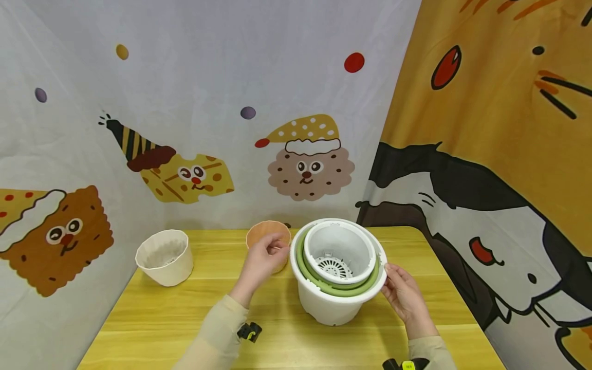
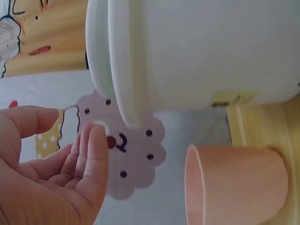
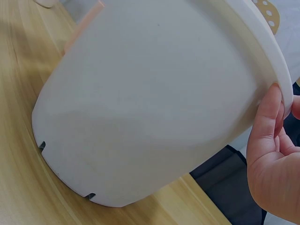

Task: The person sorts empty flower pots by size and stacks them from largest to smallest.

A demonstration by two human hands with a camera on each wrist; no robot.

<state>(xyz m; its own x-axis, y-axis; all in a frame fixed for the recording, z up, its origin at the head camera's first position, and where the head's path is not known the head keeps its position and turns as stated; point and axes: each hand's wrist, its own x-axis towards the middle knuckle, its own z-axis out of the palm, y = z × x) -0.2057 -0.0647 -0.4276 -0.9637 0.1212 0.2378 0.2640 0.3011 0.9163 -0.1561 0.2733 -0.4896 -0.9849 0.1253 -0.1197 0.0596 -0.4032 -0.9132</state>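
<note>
A large white plastic pot [image 1: 319, 306] stands upright on the table, with a green pot [image 1: 342, 292] nested in it. Inside the green one sits a smaller white pot [image 1: 342, 240], its slotted base showing. At the right side of the large pot, my right hand [image 1: 407, 295] pinches the rim between thumb and fingers, as the right wrist view also shows. My left hand [image 2: 61, 164] is held near the left rim, fingers loosely bent and nothing in them; a gap separates it from the pot. Behind that hand stands a peach pot [image 1: 265, 231], partly hidden in the head view.
A cream pot [image 1: 168, 270] with a wavy rim stands at the table's back left. The wooden table [image 1: 152, 329] backs onto a printed cloth [image 1: 199, 92] with cartoon figures, and an orange cartoon curtain [image 1: 485, 128] hangs along the right.
</note>
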